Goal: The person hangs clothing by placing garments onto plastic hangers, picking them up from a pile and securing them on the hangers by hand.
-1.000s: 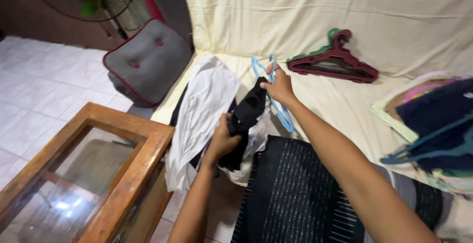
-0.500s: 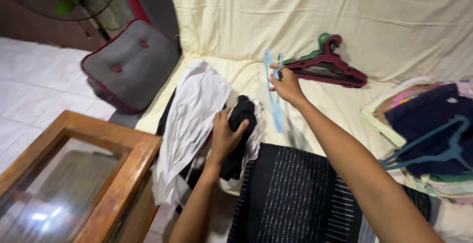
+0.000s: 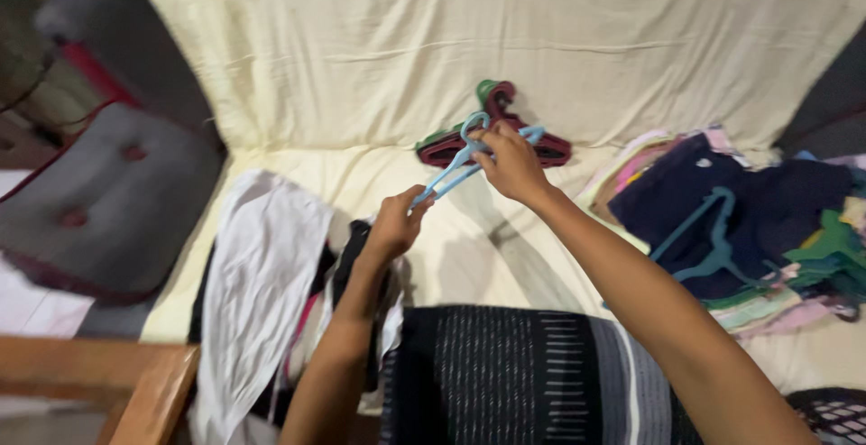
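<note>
Both my hands hold a light blue plastic hanger (image 3: 448,172) above a cream-covered sofa (image 3: 379,57). My right hand (image 3: 511,164) grips it near the hook end. My left hand (image 3: 398,222) holds the lower end of its arm. Just behind the right hand lie a dark red hanger (image 3: 550,147) and a green hanger (image 3: 485,92) on the seat. Below my left arm a pile of clothes with a white garment (image 3: 257,274) and a black garment (image 3: 347,260) rests on the sofa edge.
A black cloth with white stripes (image 3: 523,373) lies in front of me. A stack of clothes on hangers (image 3: 740,220) sits at the right. A grey cushion with red trim (image 3: 99,201) stands at the left, and a wooden table corner (image 3: 135,382) is at the bottom left.
My left hand let go of the black garment and rose to take the blue hanger. My right hand carried the hanger up and toward the sofa back. The view shifted right.
</note>
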